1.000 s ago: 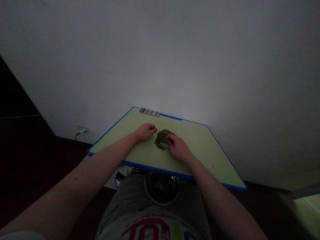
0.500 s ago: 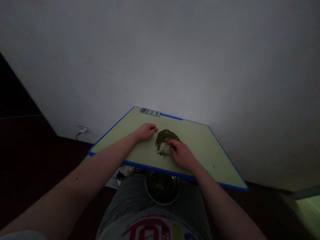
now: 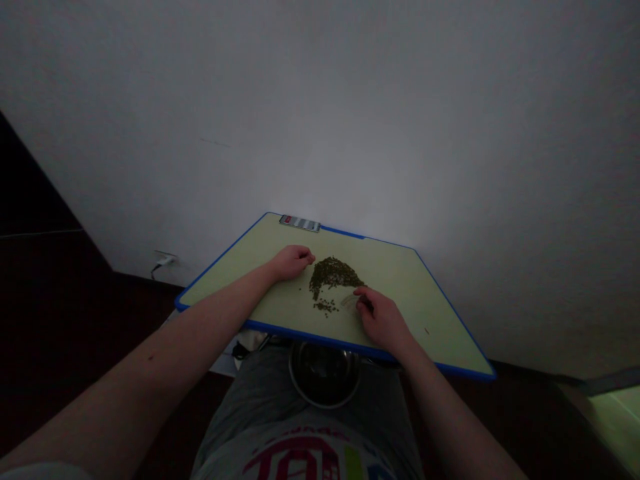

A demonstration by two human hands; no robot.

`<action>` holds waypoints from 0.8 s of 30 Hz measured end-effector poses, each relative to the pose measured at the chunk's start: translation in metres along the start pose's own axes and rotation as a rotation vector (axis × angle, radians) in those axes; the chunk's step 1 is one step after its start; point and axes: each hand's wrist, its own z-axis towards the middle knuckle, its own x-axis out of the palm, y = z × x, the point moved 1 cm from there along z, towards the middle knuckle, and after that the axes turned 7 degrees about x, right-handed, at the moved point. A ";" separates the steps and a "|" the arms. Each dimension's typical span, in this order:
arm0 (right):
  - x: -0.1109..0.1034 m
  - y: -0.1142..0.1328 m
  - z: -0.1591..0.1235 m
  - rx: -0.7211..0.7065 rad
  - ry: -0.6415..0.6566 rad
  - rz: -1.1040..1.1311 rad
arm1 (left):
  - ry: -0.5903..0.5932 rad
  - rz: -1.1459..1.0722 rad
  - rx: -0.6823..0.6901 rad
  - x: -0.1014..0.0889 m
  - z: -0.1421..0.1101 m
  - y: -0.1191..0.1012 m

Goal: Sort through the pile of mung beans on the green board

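Observation:
A pile of small dark green grains [image 3: 334,270], like mung beans, lies on the pale yellow tabletop [image 3: 420,293]. A few loose grains [image 3: 326,306] are scattered nearer the front edge, apart from the main pile. My right hand [image 3: 383,320], at the pile's lower right, is closed on a clear curved plastic piece with arc markings, which looks like a protractor [image 3: 349,301]. Resting on the table just left of the pile, my left hand [image 3: 291,263] has its fingers curled together; whether anything is in them is hidden.
A phone [image 3: 300,223] with a lit screen lies at the table's back edge, by the wall. Below the front edge, a metal bowl [image 3: 325,404] sits on my lap. A blue rim [image 3: 310,337] borders the table. A plug [image 3: 164,261] is in the wall at left.
My right hand has moved right and toward me with the clear piece, leaving a bare gap between the main pile and some loose grains. My left hand has stayed in place.

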 end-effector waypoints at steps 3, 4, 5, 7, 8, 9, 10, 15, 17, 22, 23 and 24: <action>0.001 0.004 -0.003 -0.005 0.019 0.038 | 0.006 -0.007 -0.002 0.000 0.000 0.000; 0.001 0.005 -0.004 -0.001 0.023 0.044 | 0.006 -0.010 -0.004 0.000 0.000 0.001; 0.001 0.005 -0.005 0.001 0.026 0.048 | 0.006 -0.012 -0.007 0.001 0.000 0.001; 0.001 0.007 -0.006 0.003 0.031 0.053 | 0.001 -0.013 -0.008 0.001 0.000 0.001; 0.000 0.007 -0.007 0.001 0.033 0.056 | -0.001 -0.013 -0.007 0.001 0.000 0.001; 0.000 0.007 -0.007 -0.003 0.036 0.062 | -0.001 -0.012 -0.005 0.001 0.000 0.001; -0.001 0.008 -0.008 -0.009 0.041 0.068 | -0.002 -0.010 -0.003 0.001 0.000 0.001; -0.002 0.009 -0.010 -0.027 0.078 0.109 | -0.009 0.000 -0.007 0.001 0.000 0.000; -0.001 0.010 -0.009 -0.022 0.079 0.114 | -0.005 0.003 -0.009 0.001 0.000 0.001; 0.004 0.014 -0.004 -0.019 0.070 0.083 | 0.012 0.004 0.007 0.001 0.001 0.001; 0.005 0.015 -0.003 -0.022 0.063 0.076 | 0.012 0.005 0.012 0.000 0.001 0.002; 0.006 0.016 -0.002 -0.027 0.057 0.073 | 0.008 0.006 0.017 0.000 0.001 0.002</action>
